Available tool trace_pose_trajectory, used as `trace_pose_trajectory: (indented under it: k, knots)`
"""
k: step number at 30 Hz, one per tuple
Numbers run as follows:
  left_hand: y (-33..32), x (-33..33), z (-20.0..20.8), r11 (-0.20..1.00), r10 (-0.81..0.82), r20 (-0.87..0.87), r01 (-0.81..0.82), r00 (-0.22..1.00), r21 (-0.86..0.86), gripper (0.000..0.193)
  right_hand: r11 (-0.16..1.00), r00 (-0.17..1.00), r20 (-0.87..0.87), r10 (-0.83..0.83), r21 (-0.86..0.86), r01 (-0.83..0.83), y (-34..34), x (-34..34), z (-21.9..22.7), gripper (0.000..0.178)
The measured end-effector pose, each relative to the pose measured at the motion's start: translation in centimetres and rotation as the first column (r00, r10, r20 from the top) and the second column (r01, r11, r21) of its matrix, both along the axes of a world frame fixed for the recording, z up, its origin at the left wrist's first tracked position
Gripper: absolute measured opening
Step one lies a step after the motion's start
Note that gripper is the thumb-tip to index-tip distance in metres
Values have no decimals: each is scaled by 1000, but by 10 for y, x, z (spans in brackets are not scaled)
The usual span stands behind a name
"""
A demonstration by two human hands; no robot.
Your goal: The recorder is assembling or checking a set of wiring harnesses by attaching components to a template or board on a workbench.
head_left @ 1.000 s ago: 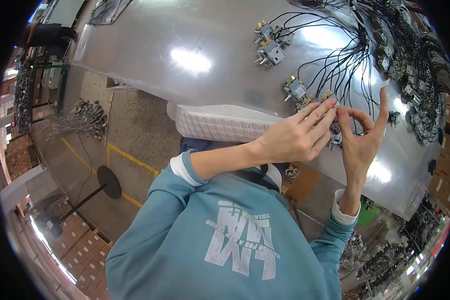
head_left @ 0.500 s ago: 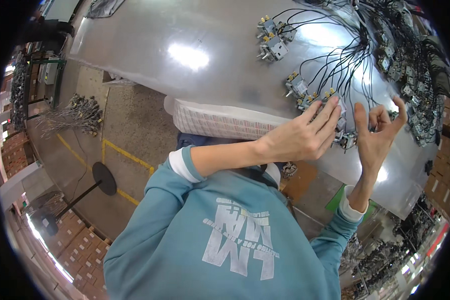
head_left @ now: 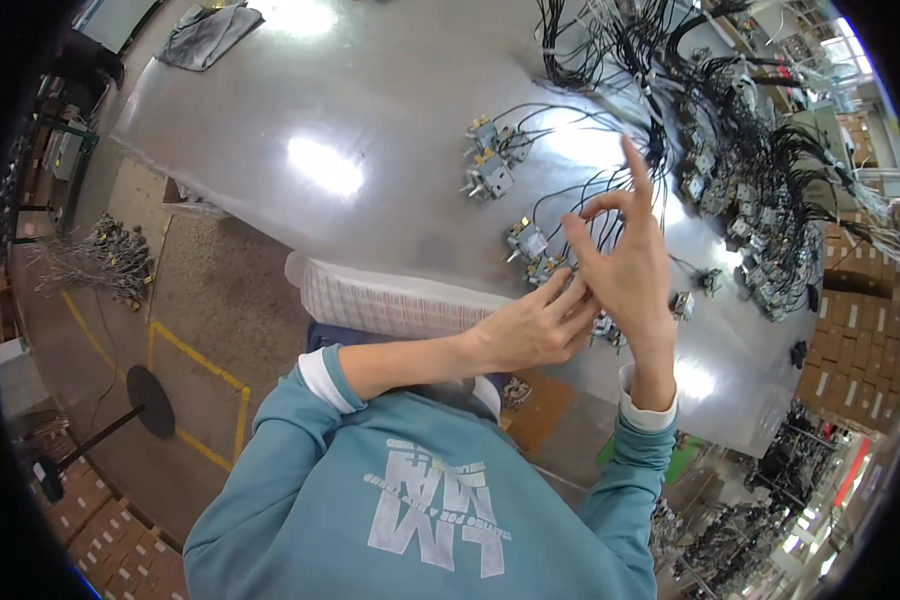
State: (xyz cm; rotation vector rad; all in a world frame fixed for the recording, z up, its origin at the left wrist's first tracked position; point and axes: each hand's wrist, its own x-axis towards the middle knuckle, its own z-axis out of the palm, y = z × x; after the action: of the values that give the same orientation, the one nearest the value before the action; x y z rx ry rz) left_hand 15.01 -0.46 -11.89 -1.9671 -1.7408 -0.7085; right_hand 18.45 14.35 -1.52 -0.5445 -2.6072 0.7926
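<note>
My left hand (head_left: 545, 325) reaches across from the left over the table's near edge, its fingers lightly bent and apart. Its thumb side is partly hidden. My right hand (head_left: 627, 265) is raised beside and above it, one finger stretched away from me, the thumb and another finger bent but apart; nothing shows in it. The hands overlap in view; whether they touch I cannot tell. Just beyond the left fingertips lies a small metal lock-like unit (head_left: 540, 268) with brass-coloured tabs. Another such unit (head_left: 527, 238) sits to its left, and black cables run from the group.
Farther off, a pair of similar units (head_left: 490, 172) rests on the metal table (head_left: 400, 120). A large bundle of cabled units (head_left: 750, 215) covers the right side. A grey cloth (head_left: 210, 38) lies at the far left. A padded roll (head_left: 390, 305) runs along the near edge.
The view has shifted, so the table's contents sit lower and farther left. My right hand has come in close to my left, now overlapping it. The left fingers are more bent and spread.
</note>
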Motion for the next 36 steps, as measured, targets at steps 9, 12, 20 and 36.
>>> trace_pose_trajectory:
  k: [9,12,20,36]
  knots:
    - [-13,1,-2,998,-60,86,62,994,-14,47,952,903,345,257,68,-297,-20,-72,-8,111]
    - [-16,0,-3,997,-73,141,72,987,16,46,956,899,381,218,101,-275,-23,-93,-10,112]
    - [-16,-3,-2,999,-47,57,45,997,26,39,970,939,257,230,18,-242,-30,-93,-27,101]
    - [-5,-3,-1,991,-47,211,19,976,135,30,977,990,-69,-121,166,131,15,91,22,82]
